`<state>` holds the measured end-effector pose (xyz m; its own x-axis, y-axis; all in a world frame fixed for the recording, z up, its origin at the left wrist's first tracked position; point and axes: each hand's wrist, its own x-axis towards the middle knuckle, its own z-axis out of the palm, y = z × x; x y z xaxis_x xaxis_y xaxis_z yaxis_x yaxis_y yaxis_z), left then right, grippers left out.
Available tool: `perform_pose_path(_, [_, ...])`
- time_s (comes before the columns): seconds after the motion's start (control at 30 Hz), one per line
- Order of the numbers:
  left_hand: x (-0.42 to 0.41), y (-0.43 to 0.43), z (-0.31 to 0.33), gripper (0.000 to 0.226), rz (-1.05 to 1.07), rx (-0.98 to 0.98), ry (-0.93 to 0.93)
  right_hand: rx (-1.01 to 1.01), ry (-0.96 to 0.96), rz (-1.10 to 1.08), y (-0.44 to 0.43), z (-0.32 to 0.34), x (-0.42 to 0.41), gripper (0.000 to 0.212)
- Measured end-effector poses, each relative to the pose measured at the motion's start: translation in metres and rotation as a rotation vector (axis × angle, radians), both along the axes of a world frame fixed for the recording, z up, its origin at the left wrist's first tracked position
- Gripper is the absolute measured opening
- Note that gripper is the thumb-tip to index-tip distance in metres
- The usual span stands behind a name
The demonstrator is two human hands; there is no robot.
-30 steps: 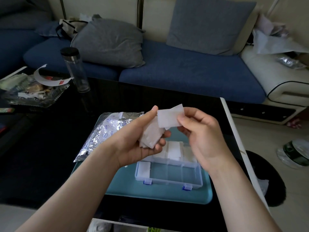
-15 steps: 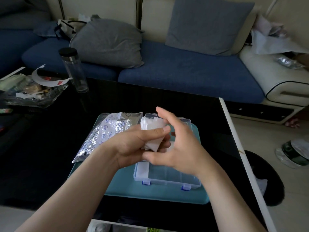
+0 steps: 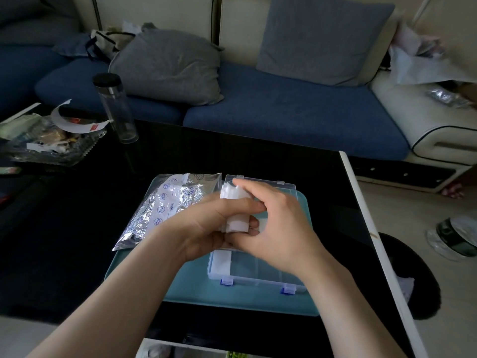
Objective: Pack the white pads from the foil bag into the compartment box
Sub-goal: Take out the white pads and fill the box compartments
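Observation:
A small stack of white pads [image 3: 235, 209] is gripped in my left hand [image 3: 206, 226] above the clear compartment box [image 3: 260, 276]. My right hand [image 3: 278, 228] lies over the stack from the right, its fingers wrapped round the pads' top and front. The box lies with its lid [image 3: 260, 182] folded back on a teal tray [image 3: 240, 301]. One white pad [image 3: 221, 262] fills its front left compartment; both hands hide the rear compartments. The crumpled foil bag [image 3: 165, 205] rests on the tray's left part.
The tray sits on a black glass table [image 3: 77, 228] whose white right edge [image 3: 371, 241] borders the floor. A clear bottle [image 3: 116, 109] and a glass dish of scraps [image 3: 49, 140] stand at the far left. A blue sofa [image 3: 284, 109] is behind.
One second ago my right hand held a single pad up, apart from the stack. It has since come down onto the stack, and both hands have sunk toward the box.

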<state>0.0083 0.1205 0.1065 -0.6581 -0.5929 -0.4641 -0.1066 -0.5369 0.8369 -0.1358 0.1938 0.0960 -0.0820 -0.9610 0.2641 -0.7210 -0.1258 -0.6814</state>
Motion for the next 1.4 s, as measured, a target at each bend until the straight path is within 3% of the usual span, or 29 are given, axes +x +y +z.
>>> perform_pose_path(0.17, [-0.002, 0.003, 0.002, 0.011, -0.02, -0.003, 0.009, 0.029, -0.031, 0.028, -0.001, -0.001, 0.005, 0.1])
perform_pose_path(0.3, [-0.005, 0.003, -0.003, 0.014, -0.077, -0.049, -0.048, 0.011, 0.001, -0.028, -0.001, -0.003, 0.006, 0.081])
perform_pose_path(0.43, [-0.005, 0.004, -0.002, 0.015, -0.107, -0.082, -0.055, 0.06, -0.019, -0.017, 0.0, -0.001, 0.005, 0.088])
perform_pose_path(0.53, [-0.005, 0.004, -0.003, 0.02, -0.129, -0.091, -0.107, 0.015, -0.014, -0.042, -0.001, -0.005, 0.004, 0.07])
perform_pose_path(0.6, [-0.005, 0.003, -0.005, 0.024, -0.12, -0.083, -0.112, 0.03, -0.026, -0.051, -0.001, -0.005, 0.004, 0.072])
perform_pose_path(0.7, [-0.003, 0.003, -0.006, 0.013, -0.095, -0.1, -0.075, 0.117, -0.032, 0.008, 0.003, -0.002, 0.001, 0.084])
perform_pose_path(0.77, [-0.001, 0.002, -0.009, 0.006, -0.079, -0.136, -0.102, 0.124, -0.135, 0.026, 0.005, 0.0, -0.002, 0.073])
perform_pose_path(1.0, [0.004, 0.008, -0.007, 0.038, -0.222, -0.362, -0.075, 0.223, -0.506, -0.022, 0.005, 0.001, -0.001, 0.026])
perform_pose_path(1.1, [0.01, 0.009, -0.004, 0.033, -0.204, -0.466, -0.111, 0.246, -0.584, -0.014, 0.007, 0.0, 0.005, 0.02])
perform_pose_path(1.23, [0.032, 0.004, -0.007, 0.062, -0.221, -0.432, -0.288, 0.289, -0.557, -0.21, 0.005, -0.011, 0.003, 0.019])
perform_pose_path(1.3, [0.039, 0.001, -0.006, 0.041, -0.135, -0.338, -0.309, 0.42, -0.517, -0.283, 0.007, -0.02, 0.002, 0.021])
perform_pose_path(1.4, [0.044, -0.002, -0.009, 0.017, -0.031, -0.424, -0.433, 0.578, -0.496, -0.309, 0.011, -0.04, 0.008, 0.017])
